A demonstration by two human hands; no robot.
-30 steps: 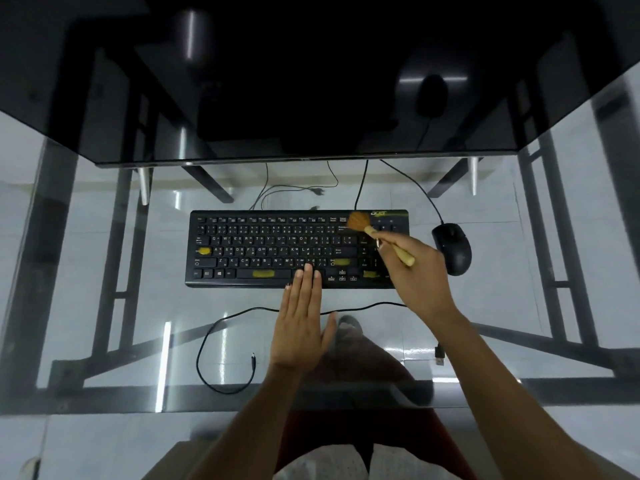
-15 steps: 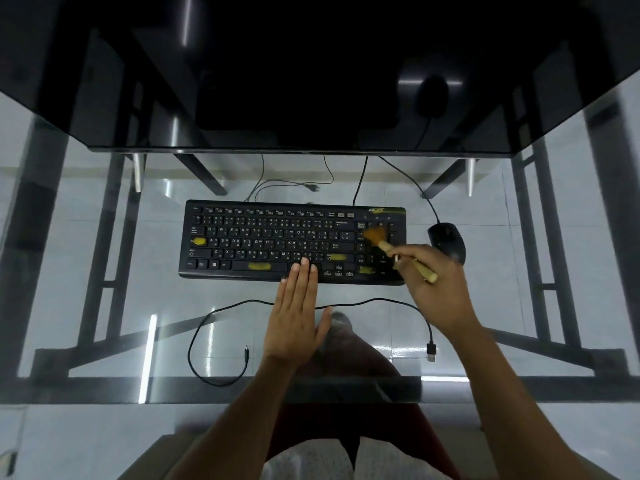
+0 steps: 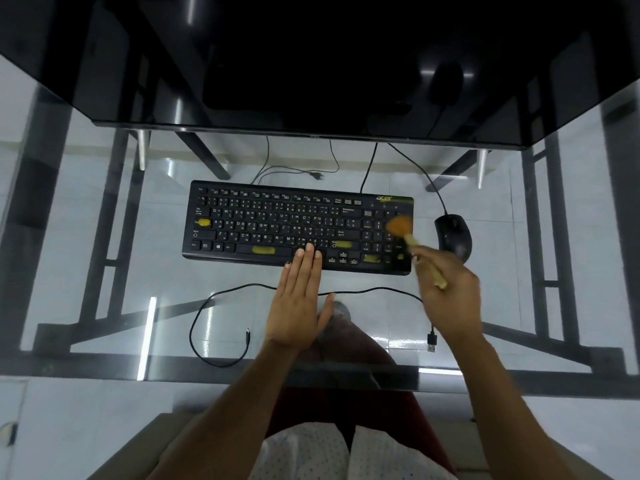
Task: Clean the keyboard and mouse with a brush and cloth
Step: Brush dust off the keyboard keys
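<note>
While brushing goes on: stage judged as early to middle of the task.
Progress: brush [image 3: 401,227] at work over the number pad at the right end of the keyboard [image 3: 298,226]; yellow marks visible on several keys, so keyboard probably not finished.
Left to do: mouse [image 3: 453,236] apparently untouched; wiping with a cloth not started, no cloth visible anywhere.
Right hand [image 3: 450,292]: grip closed around the pale brush handle, bristles pointing away toward the far right keys, blurred from motion.
Left hand [image 3: 301,299]: flat, palm down, fingers pressed together and thumb out, fingertips resting on the near edge of the keyboard, probably steadying it.
Keyboard position: on the glass counter [image 3: 104,271], centre, partly under both hands.
Mouse position: just beside the keyboard's right end, close beyond the right hand.
</note>
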